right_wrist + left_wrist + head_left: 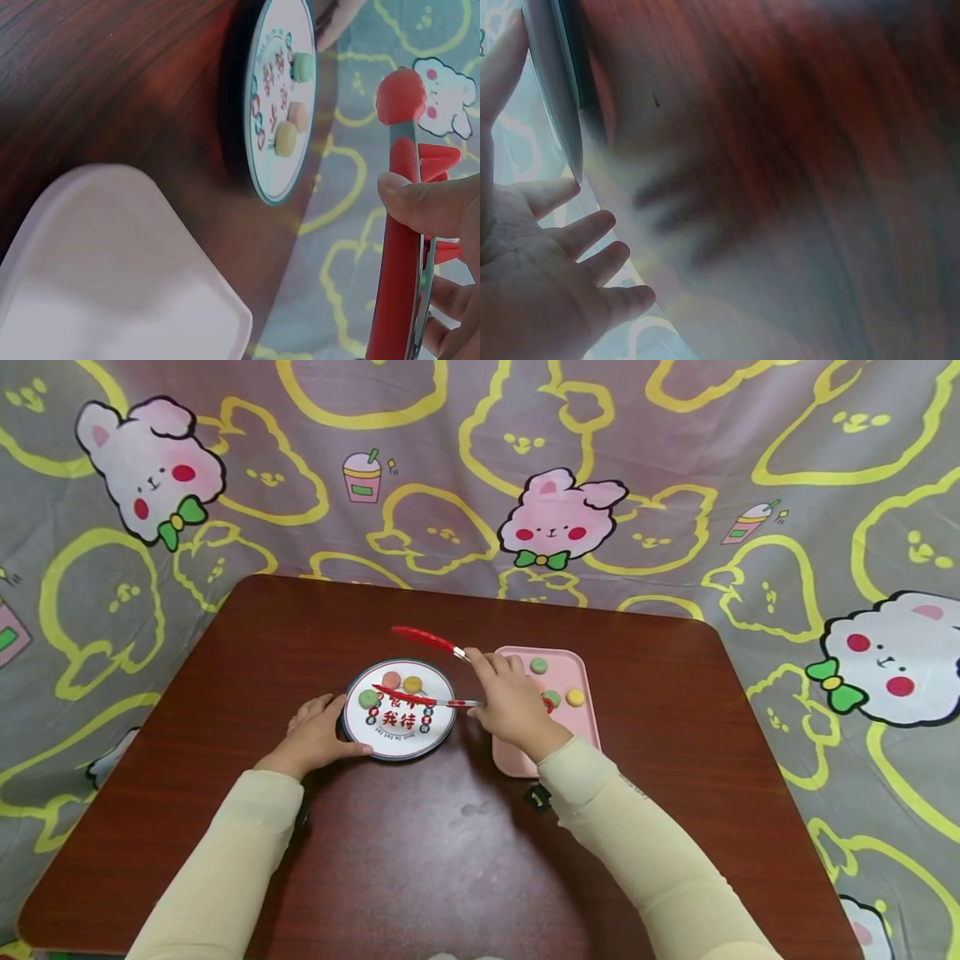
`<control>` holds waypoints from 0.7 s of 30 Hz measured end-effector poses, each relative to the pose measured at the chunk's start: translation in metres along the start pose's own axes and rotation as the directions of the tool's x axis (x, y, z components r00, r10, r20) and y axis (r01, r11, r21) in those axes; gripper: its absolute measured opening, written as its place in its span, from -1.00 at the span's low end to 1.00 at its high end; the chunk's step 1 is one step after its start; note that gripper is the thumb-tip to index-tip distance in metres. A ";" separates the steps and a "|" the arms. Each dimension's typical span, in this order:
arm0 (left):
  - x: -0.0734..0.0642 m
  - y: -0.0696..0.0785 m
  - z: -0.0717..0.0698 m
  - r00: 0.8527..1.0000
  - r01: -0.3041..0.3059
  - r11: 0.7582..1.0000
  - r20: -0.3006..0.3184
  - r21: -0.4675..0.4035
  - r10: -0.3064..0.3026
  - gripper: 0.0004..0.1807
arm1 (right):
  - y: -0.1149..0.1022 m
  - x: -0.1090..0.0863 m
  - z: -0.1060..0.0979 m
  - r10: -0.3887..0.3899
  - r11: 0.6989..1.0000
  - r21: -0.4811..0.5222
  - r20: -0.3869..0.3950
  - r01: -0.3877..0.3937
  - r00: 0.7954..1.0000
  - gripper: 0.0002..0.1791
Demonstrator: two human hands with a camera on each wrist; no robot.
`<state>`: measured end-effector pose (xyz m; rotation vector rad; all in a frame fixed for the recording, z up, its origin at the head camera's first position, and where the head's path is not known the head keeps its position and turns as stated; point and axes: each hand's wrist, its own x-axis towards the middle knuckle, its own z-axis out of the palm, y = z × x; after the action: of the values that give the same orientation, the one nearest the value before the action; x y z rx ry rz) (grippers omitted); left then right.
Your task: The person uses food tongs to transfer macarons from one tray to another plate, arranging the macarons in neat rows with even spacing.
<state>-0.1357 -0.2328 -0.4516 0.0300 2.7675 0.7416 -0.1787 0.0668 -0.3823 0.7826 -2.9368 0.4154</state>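
A round white plate [405, 745] with red lettering carries a pink, a yellow [412, 685] and a green macaron-like piece [368, 698]. My left hand [318, 735] rests at its left rim, thumb along the front edge; in the left wrist view the fingers are spread and fairly straight, the index tip at the rim. In my right hand [517, 703] I grip red-and-metal tongs [427, 637], their two arms spread apart and pointing left, one over the plate. Nothing shows between the arms. Right of the plate lies a pink tray [517, 762], partly hidden by my right hand.
Several small round pieces lie on the tray, among them a yellow one [575, 697] and a green one [538, 666]. A small black object [537, 797] shows beneath my right wrist. The brown table [420, 860] meets a patterned curtain [450, 460] at the back and sides.
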 end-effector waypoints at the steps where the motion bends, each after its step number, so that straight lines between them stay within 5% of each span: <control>1: 0.000 0.000 0.000 1.000 -0.003 1.000 -0.002 0.001 0.003 0.14 | 0.002 -0.001 -0.002 0.001 1.000 0.005 -0.011 -0.001 1.000 -0.06; 21: 0.002 -0.001 0.001 1.000 -0.003 1.000 0.000 -0.001 0.003 0.14 | 0.043 -0.035 -0.034 0.108 0.989 0.112 -0.146 -0.092 0.983 -0.03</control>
<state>-0.1371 -0.2335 -0.4532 0.0345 2.7679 0.7442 -0.1695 0.1294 -0.3652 0.5870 -2.8387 0.6133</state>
